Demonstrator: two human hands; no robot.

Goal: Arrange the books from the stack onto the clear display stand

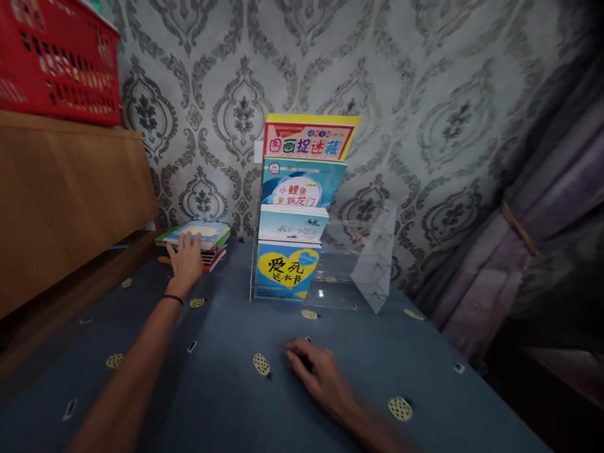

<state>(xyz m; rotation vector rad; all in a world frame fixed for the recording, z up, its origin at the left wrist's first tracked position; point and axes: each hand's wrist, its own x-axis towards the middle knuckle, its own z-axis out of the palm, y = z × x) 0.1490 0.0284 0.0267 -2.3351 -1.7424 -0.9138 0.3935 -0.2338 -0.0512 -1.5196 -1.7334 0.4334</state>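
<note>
a person's left hand (pixel 186 257) reaches to a stack of books (pixel 214 257) at the far left of a blue cloth-covered counter (pixel 229 403), fingers extended over the near edge of the top book (pixel 205 231). that grip appears released, resting rather than clenched. the right hand (pixel 316 374), slightly blurred, hangs loosely curled near the front, its grip relaxed with nothing visible in it. between stack and curtain (pixel 484 265), a clear plastic rack (pixel 376 266) holds upright books (pixel 288 270) in rising tiers on its left side. the step in hand looks like a reach to the stack; taking the top book would call for closing thumb and fingers around its edge.
</note>
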